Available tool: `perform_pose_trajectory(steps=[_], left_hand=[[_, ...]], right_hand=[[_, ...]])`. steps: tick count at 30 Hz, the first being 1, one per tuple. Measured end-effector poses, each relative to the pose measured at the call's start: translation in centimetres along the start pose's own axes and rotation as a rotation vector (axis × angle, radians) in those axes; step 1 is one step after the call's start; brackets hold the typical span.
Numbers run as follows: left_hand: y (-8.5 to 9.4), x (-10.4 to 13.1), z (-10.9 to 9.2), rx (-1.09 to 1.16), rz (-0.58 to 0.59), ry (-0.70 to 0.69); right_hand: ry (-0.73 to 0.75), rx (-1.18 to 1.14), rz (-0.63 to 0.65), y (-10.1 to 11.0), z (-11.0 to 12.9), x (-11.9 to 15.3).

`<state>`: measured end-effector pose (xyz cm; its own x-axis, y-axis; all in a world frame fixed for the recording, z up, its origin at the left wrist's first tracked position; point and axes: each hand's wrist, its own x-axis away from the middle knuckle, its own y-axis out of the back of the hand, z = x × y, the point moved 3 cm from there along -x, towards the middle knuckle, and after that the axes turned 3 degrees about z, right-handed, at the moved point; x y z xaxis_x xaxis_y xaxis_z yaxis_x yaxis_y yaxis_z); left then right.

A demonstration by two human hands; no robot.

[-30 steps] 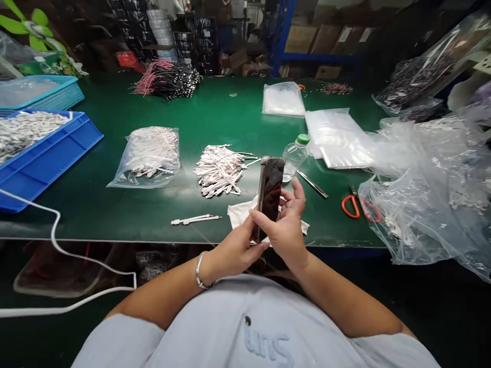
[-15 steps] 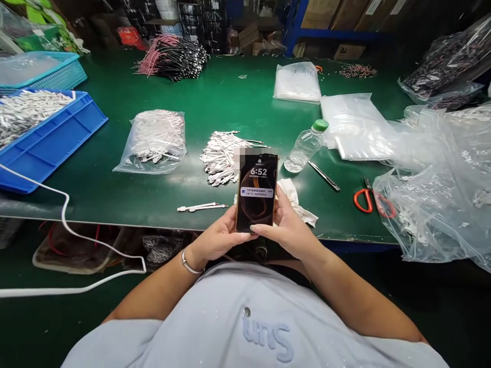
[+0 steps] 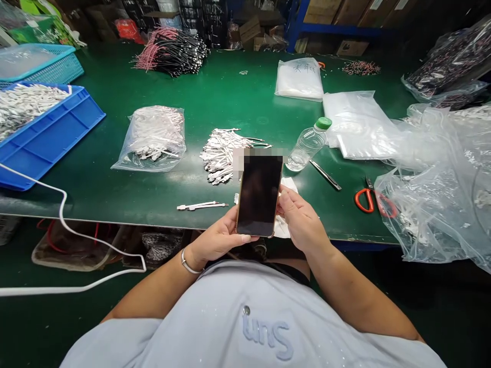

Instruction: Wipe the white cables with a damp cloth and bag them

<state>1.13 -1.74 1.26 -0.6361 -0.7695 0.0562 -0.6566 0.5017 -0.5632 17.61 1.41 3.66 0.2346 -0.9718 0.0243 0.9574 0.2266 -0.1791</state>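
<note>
A phone (image 3: 259,197) with a dark screen is held upright above the near edge of the green table (image 3: 230,110). My left hand (image 3: 218,235) grips its lower left side, thumb along the bottom edge. On the right, my right hand (image 3: 303,217) is closed against the phone's side, thumb and fingers pressed together. Behind the phone lies a heap of white connector leads (image 3: 220,156), and a few single leads (image 3: 201,206) lie left of it. A crumpled white cloth (image 3: 283,228) shows between the phone and my right hand.
A bottle with a green cap (image 3: 307,148), a metal-coloured knife (image 3: 325,175) and red-handled scissors (image 3: 364,199) lie right. Plastic bags (image 3: 441,189) cover the right end. Leftward are a filled bag (image 3: 157,135) and a blue bin (image 3: 57,133); pink-black wires (image 3: 172,53) lie farther back.
The phone's lit lock screen has turned dark. My right thumb has moved off the phone's lower front to its right side. The phone sits slightly farther right.
</note>
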Motion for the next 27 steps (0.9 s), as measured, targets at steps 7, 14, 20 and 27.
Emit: perform_pose_trajectory(steps=[7, 14, 20, 27], left_hand=[[-0.23, -0.13, -0.05, 0.012, 0.032, -0.022], [-0.02, -0.03, 0.16, 0.025, 0.040, -0.014], [-0.05, -0.11, 0.16, 0.035, 0.047, -0.021], [-0.09, -0.08, 0.33, 0.097, 0.028, -0.012]], right_hand=[[-0.009, 0.008, 0.072, -0.15, 0.66, 0.33], [-0.030, 0.034, 0.075, -0.12, 0.63, 0.37], [-0.034, 0.020, 0.069, -0.18, 0.73, 0.37], [-0.062, -0.024, 0.066, -0.14, 0.18, 0.59]])
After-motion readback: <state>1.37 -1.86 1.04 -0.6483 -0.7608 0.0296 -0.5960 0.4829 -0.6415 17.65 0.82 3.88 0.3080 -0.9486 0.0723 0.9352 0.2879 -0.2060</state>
